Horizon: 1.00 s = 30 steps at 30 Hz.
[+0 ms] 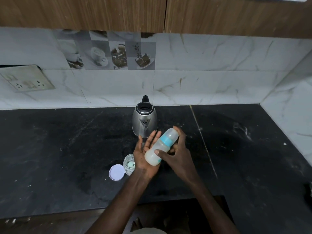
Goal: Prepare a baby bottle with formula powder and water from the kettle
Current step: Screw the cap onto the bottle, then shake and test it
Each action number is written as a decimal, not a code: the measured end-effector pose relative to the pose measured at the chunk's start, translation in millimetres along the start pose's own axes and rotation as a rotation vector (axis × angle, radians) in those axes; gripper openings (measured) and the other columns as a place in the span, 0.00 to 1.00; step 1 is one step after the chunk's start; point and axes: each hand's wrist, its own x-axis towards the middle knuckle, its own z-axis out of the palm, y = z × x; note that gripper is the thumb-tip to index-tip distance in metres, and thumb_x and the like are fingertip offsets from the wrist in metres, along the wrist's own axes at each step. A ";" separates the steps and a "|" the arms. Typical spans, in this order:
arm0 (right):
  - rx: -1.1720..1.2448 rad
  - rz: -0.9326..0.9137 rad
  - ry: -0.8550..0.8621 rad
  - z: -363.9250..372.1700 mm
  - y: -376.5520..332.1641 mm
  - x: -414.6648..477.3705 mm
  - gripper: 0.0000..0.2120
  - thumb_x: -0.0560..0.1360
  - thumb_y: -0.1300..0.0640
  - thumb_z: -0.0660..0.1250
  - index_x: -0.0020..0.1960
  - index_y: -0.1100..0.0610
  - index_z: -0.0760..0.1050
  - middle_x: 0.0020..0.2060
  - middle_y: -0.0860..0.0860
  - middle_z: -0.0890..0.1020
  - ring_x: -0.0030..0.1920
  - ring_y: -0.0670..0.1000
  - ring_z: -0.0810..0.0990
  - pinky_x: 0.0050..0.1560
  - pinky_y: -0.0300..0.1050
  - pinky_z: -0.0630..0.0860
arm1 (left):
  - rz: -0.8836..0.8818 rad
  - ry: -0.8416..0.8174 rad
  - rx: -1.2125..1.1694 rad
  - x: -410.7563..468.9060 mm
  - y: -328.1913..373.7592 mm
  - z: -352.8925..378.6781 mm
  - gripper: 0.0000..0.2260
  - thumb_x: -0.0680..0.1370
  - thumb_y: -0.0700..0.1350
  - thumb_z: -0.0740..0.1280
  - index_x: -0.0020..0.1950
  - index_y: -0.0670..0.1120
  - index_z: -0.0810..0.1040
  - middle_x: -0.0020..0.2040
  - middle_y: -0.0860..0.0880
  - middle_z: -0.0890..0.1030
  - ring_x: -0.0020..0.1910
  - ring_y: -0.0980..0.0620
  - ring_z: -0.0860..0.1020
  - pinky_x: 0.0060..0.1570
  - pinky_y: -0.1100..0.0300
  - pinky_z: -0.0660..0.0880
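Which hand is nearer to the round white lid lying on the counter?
Left. The left hand is just right of the white lid, under the bottle. The right hand is farther right, beyond the bottle.

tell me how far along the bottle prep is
Looks near the end. Done: the baby bottle holds cloudy liquid, with its blue collar and cap on. In hand: it lies tilted between the open left hand and the right hand, apparently being rolled to mix. Left: the formula jar stands open, its lid beside it. The kettle stands behind.
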 end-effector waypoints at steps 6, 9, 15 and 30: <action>0.152 -0.084 0.477 -23.4 -27.3 18.0 0.46 0.69 0.56 0.83 0.77 0.40 0.60 0.57 0.33 0.81 0.53 0.41 0.85 0.53 0.44 0.84 | 0.043 0.050 0.072 1.7 4.6 8.3 0.29 0.83 0.62 0.61 0.75 0.43 0.76 0.72 0.42 0.80 0.73 0.43 0.76 0.76 0.46 0.69; 0.221 -0.059 0.618 -13.2 -28.2 13.4 0.47 0.69 0.55 0.82 0.77 0.40 0.57 0.59 0.44 0.83 0.52 0.41 0.86 0.54 0.48 0.85 | 0.064 0.067 0.086 3.1 10.2 2.9 0.30 0.83 0.62 0.60 0.77 0.43 0.74 0.73 0.44 0.80 0.73 0.44 0.77 0.79 0.46 0.65; 0.167 -0.062 0.530 -2.9 -21.9 13.4 0.47 0.69 0.54 0.82 0.78 0.37 0.59 0.62 0.41 0.81 0.58 0.40 0.84 0.57 0.48 0.84 | 0.079 0.095 0.070 12.2 16.0 -4.2 0.30 0.84 0.63 0.59 0.77 0.42 0.73 0.71 0.43 0.81 0.71 0.43 0.79 0.78 0.45 0.66; 0.007 -0.052 -0.017 2.8 -12.4 26.0 0.42 0.70 0.52 0.83 0.74 0.39 0.60 0.61 0.43 0.82 0.55 0.46 0.86 0.51 0.53 0.86 | 0.003 0.012 -0.009 11.8 15.0 0.7 0.30 0.82 0.61 0.66 0.77 0.43 0.75 0.75 0.39 0.76 0.77 0.36 0.71 0.81 0.40 0.60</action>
